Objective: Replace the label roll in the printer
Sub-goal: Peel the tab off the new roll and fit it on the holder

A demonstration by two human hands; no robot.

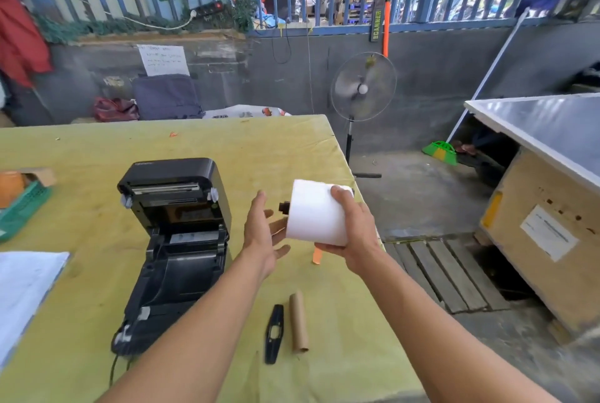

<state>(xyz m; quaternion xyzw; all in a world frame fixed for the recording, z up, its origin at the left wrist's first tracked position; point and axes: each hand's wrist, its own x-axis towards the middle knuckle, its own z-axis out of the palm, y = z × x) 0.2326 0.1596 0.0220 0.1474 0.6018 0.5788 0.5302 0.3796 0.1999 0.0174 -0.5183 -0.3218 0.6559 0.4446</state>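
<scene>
The black label printer [177,250] sits on the yellow-green table [227,142] with its lid tilted up and its roll bay bare. My right hand [354,233] grips a white label roll [316,212] in the air to the right of the printer, and a black spindle end [284,207] sticks out of the roll's left side. My left hand [261,233] is held with straight fingers just left of the roll, near that spindle end. An empty brown cardboard core [298,321] and a flat black plastic roll guide [274,332] lie on the table nearer to me.
A green basket [22,207] with orange contents stands at the table's left edge, and white paper [22,292] lies below it. A small orange scrap [317,255] lies near the right edge. A standing fan [363,87], a wooden pallet [444,272] and a crate [545,230] stand to the right.
</scene>
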